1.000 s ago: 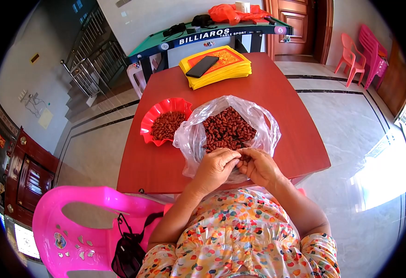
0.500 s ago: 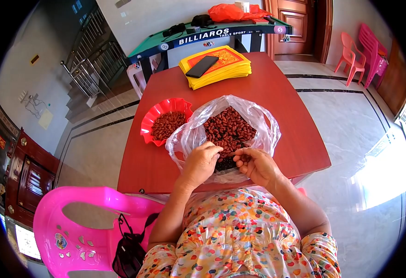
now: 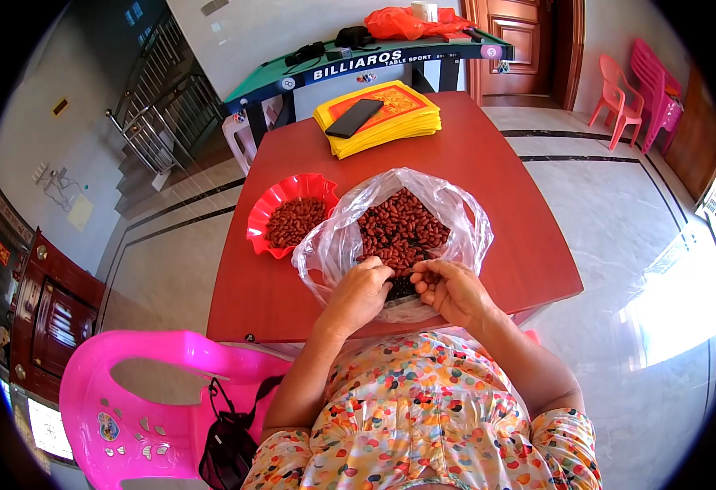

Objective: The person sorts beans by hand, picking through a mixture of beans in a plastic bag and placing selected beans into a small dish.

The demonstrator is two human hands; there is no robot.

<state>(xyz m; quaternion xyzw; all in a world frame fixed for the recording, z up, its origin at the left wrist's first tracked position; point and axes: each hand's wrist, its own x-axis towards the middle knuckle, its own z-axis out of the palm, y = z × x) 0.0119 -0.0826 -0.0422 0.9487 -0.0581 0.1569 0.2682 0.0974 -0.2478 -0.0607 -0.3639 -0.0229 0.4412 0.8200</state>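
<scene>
A clear plastic bag [image 3: 333,245] stands open on the red table, full of dark red beans [image 3: 403,224]. At its near left edge is my left hand [image 3: 359,292], fingers pinched together at the beans; whatever is between them is too small to make out. My right hand [image 3: 453,292] is curled palm up at the near right side of the bag, with a few red beans in its fingers. Between the hands a dark patch shows in the bag. A red scalloped bowl [image 3: 258,214] holding similar beans sits to the left of the bag.
On the red table [image 3: 521,245], a black phone [image 3: 354,118] lies on a stack of yellow packets [image 3: 407,126]. Behind it stands a billiard table [image 3: 292,79]. A pink chair [image 3: 141,351] with a black bag [image 3: 227,445] is at the near left. Other chairs [image 3: 652,94] stand far right.
My hands were together over the near side of the bag and have moved apart, my left hand going left. The dark patch between them has come into view.
</scene>
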